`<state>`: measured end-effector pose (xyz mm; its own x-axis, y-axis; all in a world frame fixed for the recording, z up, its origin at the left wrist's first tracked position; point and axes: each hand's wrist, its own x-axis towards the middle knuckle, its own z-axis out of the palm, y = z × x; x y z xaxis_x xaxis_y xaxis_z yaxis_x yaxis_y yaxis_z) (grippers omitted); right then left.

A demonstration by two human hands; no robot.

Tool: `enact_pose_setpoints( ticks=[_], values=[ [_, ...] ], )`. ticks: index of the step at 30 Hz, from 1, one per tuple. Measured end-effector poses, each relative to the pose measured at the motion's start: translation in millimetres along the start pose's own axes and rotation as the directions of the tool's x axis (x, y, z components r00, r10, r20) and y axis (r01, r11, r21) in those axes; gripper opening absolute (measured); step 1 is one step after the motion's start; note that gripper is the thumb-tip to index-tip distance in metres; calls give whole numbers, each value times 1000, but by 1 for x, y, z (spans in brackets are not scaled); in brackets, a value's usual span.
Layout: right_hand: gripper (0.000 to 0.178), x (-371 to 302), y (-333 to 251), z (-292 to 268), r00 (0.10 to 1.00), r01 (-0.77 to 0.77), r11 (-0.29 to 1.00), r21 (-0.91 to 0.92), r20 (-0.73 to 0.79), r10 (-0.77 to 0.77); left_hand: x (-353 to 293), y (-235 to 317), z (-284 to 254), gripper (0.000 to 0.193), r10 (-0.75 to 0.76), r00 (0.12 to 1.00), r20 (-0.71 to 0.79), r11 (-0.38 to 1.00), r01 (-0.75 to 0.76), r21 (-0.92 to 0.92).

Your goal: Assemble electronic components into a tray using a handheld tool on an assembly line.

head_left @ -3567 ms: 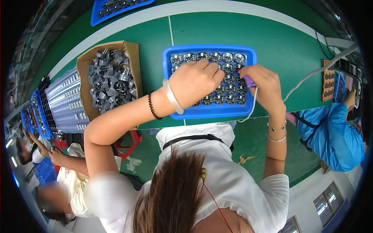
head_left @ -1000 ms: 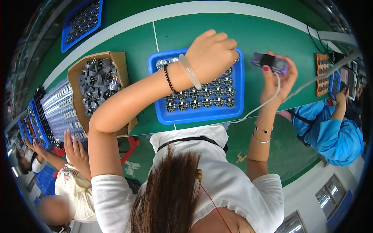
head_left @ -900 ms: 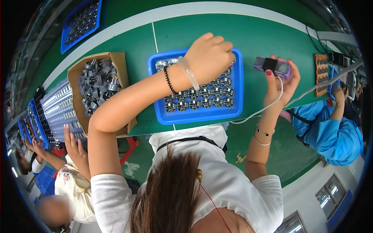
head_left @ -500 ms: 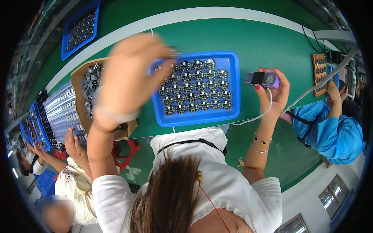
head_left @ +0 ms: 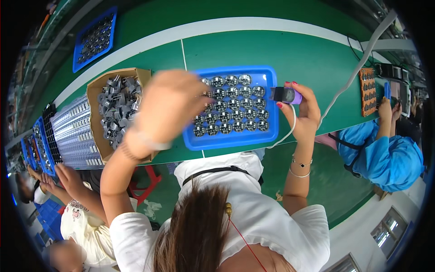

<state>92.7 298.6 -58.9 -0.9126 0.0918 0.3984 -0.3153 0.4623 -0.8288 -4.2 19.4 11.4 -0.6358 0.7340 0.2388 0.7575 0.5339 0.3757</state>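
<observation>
Beyond the far rim of the blue tray (head_left: 231,144), the green table (head_left: 312,59) offers a wide free passage. The left hand (head_left: 174,102) covers the gap toward the cardboard box (head_left: 94,106). At right, the purple device (head_left: 289,95), its white cord (head_left: 293,123) and a thick grey cable (head_left: 350,81) are obstacles before the orange board (head_left: 363,93).

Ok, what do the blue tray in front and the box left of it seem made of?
Blue tray: probably moulded plastic, smooth with a slight sheen, judging by its even colour and rounded corners.
Box: likely cardboard, matt brown, judging by its thin, bent walls.
</observation>
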Motion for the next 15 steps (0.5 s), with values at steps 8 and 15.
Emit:
enact_pose_setpoints(
  ticks=[8,15],
  values=[
    [53,-6,-2,1,998,-49,998,-28,-29,48,57,26,102,7,375,927,8,918,-372,140],
    [51,-4,-3,1,999,-41,999,-26,-27,40,60,29,94,7,326,928,-181,942,-334,-17]
  ],
)
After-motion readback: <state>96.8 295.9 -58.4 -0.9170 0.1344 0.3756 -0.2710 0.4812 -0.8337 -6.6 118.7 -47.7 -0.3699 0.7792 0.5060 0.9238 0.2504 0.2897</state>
